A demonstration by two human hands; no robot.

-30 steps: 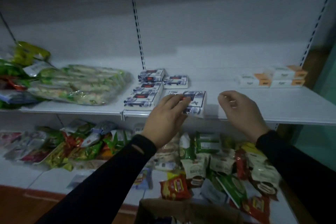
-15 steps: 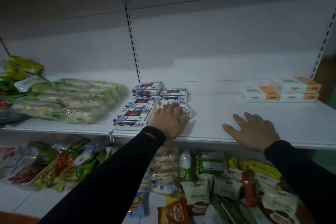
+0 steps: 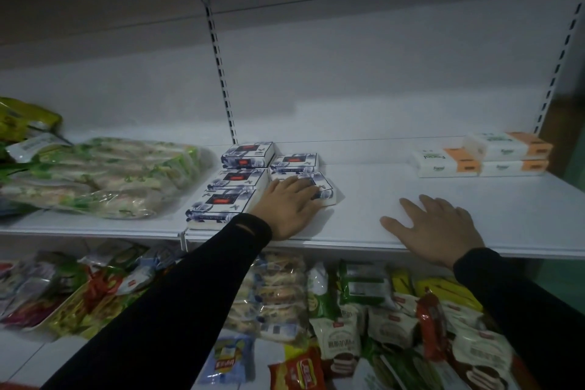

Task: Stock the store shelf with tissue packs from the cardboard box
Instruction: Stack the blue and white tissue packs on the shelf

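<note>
In the middle of the picture, the left hand (image 3: 289, 207) lies flat on a blue-and-white tissue pack (image 3: 323, 188), fingers straight, pressing on it. That pack sits on the white shelf (image 3: 364, 199), just beside four more blue packs (image 3: 234, 180). To the right, the right hand (image 3: 438, 226) rests flat on the bare shelf, fingers spread, holding nothing. Orange-and-white tissue packs (image 3: 481, 155) sit at the far right. Snack bags (image 3: 342, 320) fill the shelf below.

Five blue-white tissue packs (image 3: 235, 180) flat in two rows on white shelf (image 3: 411, 199)
</note>
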